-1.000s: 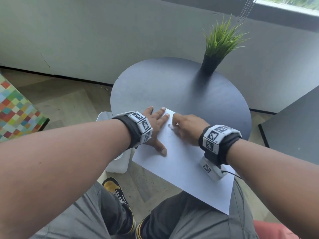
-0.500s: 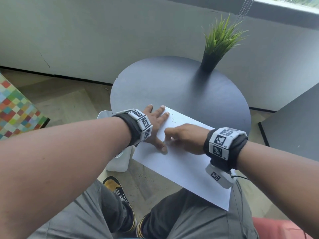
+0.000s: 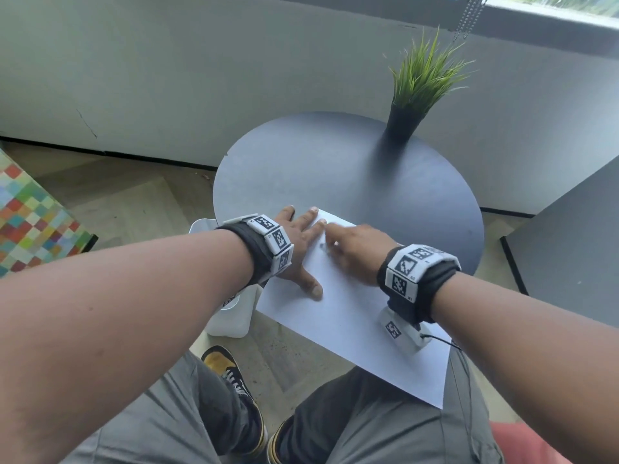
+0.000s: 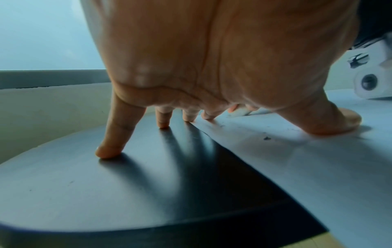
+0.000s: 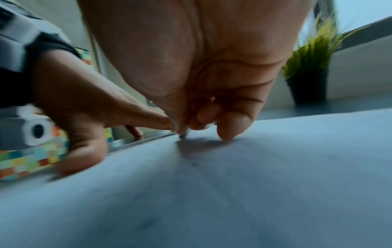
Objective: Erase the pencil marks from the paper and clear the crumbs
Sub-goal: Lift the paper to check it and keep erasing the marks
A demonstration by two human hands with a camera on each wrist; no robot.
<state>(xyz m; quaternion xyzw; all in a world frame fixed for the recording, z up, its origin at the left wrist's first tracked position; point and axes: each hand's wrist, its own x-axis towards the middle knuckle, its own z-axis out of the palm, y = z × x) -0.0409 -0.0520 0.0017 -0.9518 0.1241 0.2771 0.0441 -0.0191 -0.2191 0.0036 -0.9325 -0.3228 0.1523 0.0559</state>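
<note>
A checkered, many-coloured surface (image 3: 30, 222) is seen at the far left, and a white container (image 3: 231, 316) stands on the floor below the left wrist. The left hand (image 3: 298, 242) is laid flat with its fingers (image 4: 112, 134) straight and spread apart. In the left wrist view the little and ring fingertips are pressed on the dark round table (image 3: 335, 169), while the middle and index fingertips and the thumb are pressed on the paper (image 3: 351, 326), so its left edge runs between the fingers. Small dark crumbs (image 4: 267, 138) are scattered on the sheet between the index fingertip and the thumb. A dark speck (image 3: 322, 245) is seen on the paper in the head view, in the gap between the two hands.

The right hand (image 3: 355, 252) is held just beside the left index finger, its fingers curled together with the tips down on the paper. A small pale object, taken to be the eraser (image 5: 184, 134), is pinched at the fingertips against the sheet; it is blurred and largely hidden. The near end of the paper overhangs the table edge above the person's lap. A potted grass plant (image 3: 418, 85) stands at the far edge of the table, well beyond the right fingertips.
</note>
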